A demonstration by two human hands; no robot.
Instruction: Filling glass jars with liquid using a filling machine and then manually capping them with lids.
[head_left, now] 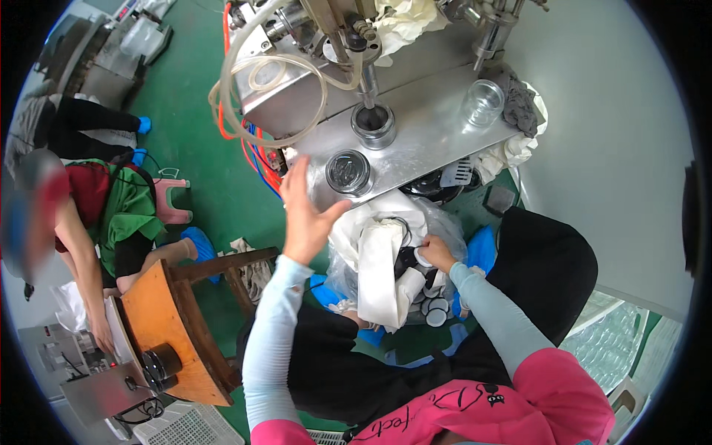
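Note:
My left hand (305,215) is open, its thumb and fingers spread beside a glass jar (348,173) near the front edge of the steel table (423,144). Dark contents show through that jar's mouth. Another jar (374,127) stands directly beneath a metal filling nozzle (368,87), also with something dark inside. My right hand (438,254) reaches into a clear plastic bag (343,261) below the table, fingers closed on a round white-faced lid (422,257). Several black and white lids (436,311) lie in the bag, partly covered by white sheeting (378,267).
An empty-looking clear jar (483,102) and a grey cloth (519,104) are at the table's right. Clear hoses (325,104) loop over its left side. A wooden stool (178,319) stands left, near a seated co-worker (89,215). Stacked glass jars (612,341) are at right.

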